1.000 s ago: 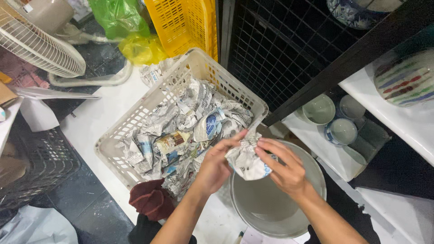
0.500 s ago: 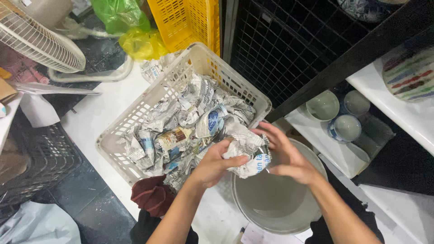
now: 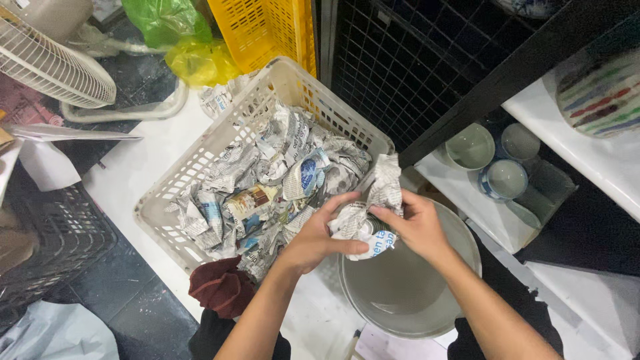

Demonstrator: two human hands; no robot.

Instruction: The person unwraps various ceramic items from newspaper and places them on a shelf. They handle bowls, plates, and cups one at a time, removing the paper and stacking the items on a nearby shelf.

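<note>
I see left hand (image 3: 313, 241) and right hand (image 3: 415, 227) both pinching a newspaper-wrapped bundle (image 3: 365, 215) | bundle above grey bucket (image 3: 460, 247) rim, beside white basket (image 3: 200, 160) corner

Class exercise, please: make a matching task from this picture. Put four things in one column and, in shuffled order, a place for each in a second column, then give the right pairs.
1 newspaper bundle
2 grey bucket
3 yellow crate
4 dark red cloth

A beside the white basket's near corner
B under the hands
C in both hands
D behind the white basket

Pairs: 1-C, 2-B, 3-D, 4-A
</note>
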